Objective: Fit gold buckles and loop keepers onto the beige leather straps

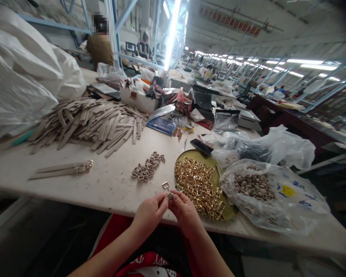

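Observation:
My left hand and my right hand meet at the table's near edge, both pinched on one small metal buckle with a beige loop piece at its base. Just right of them a round brass tray holds a heap of gold buckles. Beyond my hands lies a small cluster of beige loops. At the left, a few finished straps with buckles lie flat.
A big pile of beige straps covers the back left, beside bulky white sacks. Clear bags of loops sit right of the tray, with a phone behind it. Boxes and clutter crowd the far side. A person sits beyond.

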`<act>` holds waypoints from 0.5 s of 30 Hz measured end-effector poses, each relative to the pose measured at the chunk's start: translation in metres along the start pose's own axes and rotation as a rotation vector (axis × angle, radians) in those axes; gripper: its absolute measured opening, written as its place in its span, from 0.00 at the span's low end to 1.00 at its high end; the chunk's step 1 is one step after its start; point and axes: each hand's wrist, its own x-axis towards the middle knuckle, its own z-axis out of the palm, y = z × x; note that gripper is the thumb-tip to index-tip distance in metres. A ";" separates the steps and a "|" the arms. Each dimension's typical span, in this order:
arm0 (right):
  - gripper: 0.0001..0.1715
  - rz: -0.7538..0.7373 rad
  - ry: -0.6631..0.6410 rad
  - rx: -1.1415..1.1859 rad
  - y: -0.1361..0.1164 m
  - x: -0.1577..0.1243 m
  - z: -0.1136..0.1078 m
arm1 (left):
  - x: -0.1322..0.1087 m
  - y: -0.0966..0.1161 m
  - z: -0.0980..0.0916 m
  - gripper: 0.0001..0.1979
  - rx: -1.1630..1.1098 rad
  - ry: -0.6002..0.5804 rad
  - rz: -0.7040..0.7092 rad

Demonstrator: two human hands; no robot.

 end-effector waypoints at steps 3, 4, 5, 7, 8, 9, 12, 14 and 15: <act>0.10 0.046 -0.015 0.035 0.002 0.001 -0.004 | 0.000 -0.002 0.001 0.14 0.044 -0.012 -0.008; 0.09 0.059 -0.023 0.033 0.003 0.002 -0.005 | 0.000 -0.002 0.002 0.14 0.054 -0.018 -0.008; 0.09 0.061 -0.027 0.021 0.003 0.002 -0.007 | 0.000 -0.003 0.003 0.14 0.059 -0.023 -0.005; 0.10 0.023 -0.024 -0.013 0.004 0.002 -0.009 | -0.001 -0.004 0.004 0.13 0.055 -0.038 0.011; 0.10 -0.007 -0.019 -0.029 0.004 0.002 -0.009 | -0.001 -0.003 0.005 0.13 0.051 -0.047 0.019; 0.10 -0.037 -0.015 -0.043 0.004 0.002 -0.010 | -0.002 -0.003 0.005 0.13 0.052 -0.058 0.025; 0.11 -0.101 -0.017 -0.104 0.005 -0.001 -0.011 | -0.003 -0.001 0.003 0.14 0.099 -0.093 0.033; 0.10 -0.157 -0.018 -0.205 0.005 -0.004 -0.013 | -0.004 0.001 0.001 0.14 0.150 -0.115 0.048; 0.10 -0.191 -0.016 -0.267 0.005 -0.006 -0.013 | -0.005 0.002 0.000 0.14 0.176 -0.124 0.059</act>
